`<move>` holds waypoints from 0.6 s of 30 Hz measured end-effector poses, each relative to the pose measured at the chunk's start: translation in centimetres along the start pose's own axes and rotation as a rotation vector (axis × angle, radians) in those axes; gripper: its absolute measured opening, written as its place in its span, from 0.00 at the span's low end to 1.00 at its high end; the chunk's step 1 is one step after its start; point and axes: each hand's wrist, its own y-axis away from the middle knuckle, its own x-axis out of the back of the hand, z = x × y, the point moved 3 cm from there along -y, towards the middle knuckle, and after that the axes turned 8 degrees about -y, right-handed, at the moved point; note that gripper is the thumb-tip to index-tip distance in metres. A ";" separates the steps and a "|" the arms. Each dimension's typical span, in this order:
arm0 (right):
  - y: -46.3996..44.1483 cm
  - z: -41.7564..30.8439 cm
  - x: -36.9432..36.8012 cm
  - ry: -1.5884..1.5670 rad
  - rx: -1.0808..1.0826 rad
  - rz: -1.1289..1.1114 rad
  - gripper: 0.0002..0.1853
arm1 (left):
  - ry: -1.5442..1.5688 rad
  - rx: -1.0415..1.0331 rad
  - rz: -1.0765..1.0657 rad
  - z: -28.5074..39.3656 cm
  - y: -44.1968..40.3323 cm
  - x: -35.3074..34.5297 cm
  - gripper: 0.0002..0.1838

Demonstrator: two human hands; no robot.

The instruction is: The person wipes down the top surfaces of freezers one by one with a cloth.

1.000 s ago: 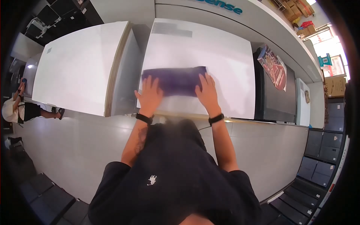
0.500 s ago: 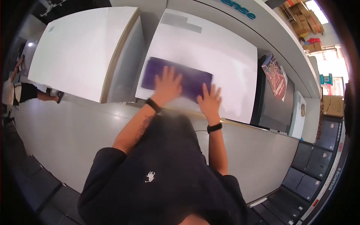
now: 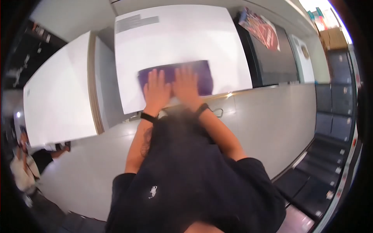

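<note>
A folded purple cloth (image 3: 204, 79) lies near the front edge of a white appliance top (image 3: 178, 35). My left hand (image 3: 157, 91) rests flat on the cloth's left part, fingers spread a little and pointing away from me. Close beside it, my right hand (image 3: 187, 87) lies on the middle of the cloth, slightly blurred, with its fingers stretched out. Neither hand grips the cloth; their palms hide its front middle part. Each wrist wears a black band.
Another white appliance (image 3: 62, 93) stands at the left across a gap. To the right is a dark appliance (image 3: 274, 58) with a colourful printed sheet (image 3: 264, 33) on it. Dark boxes (image 3: 330, 101) line the far right. Another person (image 3: 25, 167) is at the far left.
My right hand has moved left along the cloth, next to my left hand. The cloth, slanted half a second ago, now lies nearly level in view. The camera view has turned.
</note>
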 end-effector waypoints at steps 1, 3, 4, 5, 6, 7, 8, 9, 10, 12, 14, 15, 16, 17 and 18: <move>-0.2 -0.8 -0.5 -0.012 -0.017 0.007 0.31 | -0.010 0.025 0.019 -0.5 0.0 -0.3 0.32; -0.2 -0.8 0.4 -0.099 0.007 0.046 0.31 | -0.039 0.043 0.012 -0.9 0.2 -0.4 0.33; 0.0 -0.7 0.9 -0.146 0.023 0.063 0.31 | -0.062 0.029 -0.016 -0.8 0.3 -0.2 0.33; 0.2 0.1 1.3 -0.217 0.038 0.074 0.31 | -0.088 0.013 -0.042 -0.4 0.3 0.1 0.33; 0.4 0.8 1.5 -0.245 0.024 0.078 0.31 | -0.109 0.017 -0.081 0.0 0.3 0.2 0.33; 0.4 1.5 1.9 -0.272 0.017 0.084 0.31 | -0.131 0.026 -0.113 0.5 0.1 0.4 0.33; 0.3 2.3 2.2 -0.299 0.014 0.090 0.31 | -0.153 0.039 -0.142 1.1 -0.3 0.4 0.33; 0.4 3.0 2.5 -0.275 0.011 0.078 0.30 | -0.170 0.028 -0.150 1.8 -0.4 0.3 0.33; 0.5 3.8 3.2 -0.254 0.010 0.062 0.30 | -0.201 0.023 -0.157 2.7 -0.6 -0.2 0.34; 1.1 6.5 4.4 -0.242 0.014 0.043 0.30 | -0.255 0.018 -0.165 5.2 -1.2 -1.2 0.35; 1.5 10.2 5.5 -0.256 0.029 0.047 0.30 | -0.232 -0.008 -0.139 8.9 -2.0 -1.7 0.38; 1.8 11.8 6.2 -0.246 0.053 0.076 0.29 | -0.247 -0.018 -0.110 10.5 -2.2 -2.8 0.38; 2.1 13.7 6.6 -0.263 0.061 0.072 0.28 | -0.263 -0.020 -0.085 12.2 -2.4 -3.6 0.39; 2.2 15.6 6.7 -0.281 0.075 0.066 0.28 | -0.242 -0.004 -0.081 13.7 -2.8 -4.2 0.40; 2.5 17.3 6.9 -0.299 0.091 0.061 0.28 | -0.238 -0.021 -0.072 15.3 -3.1 -4.7 0.40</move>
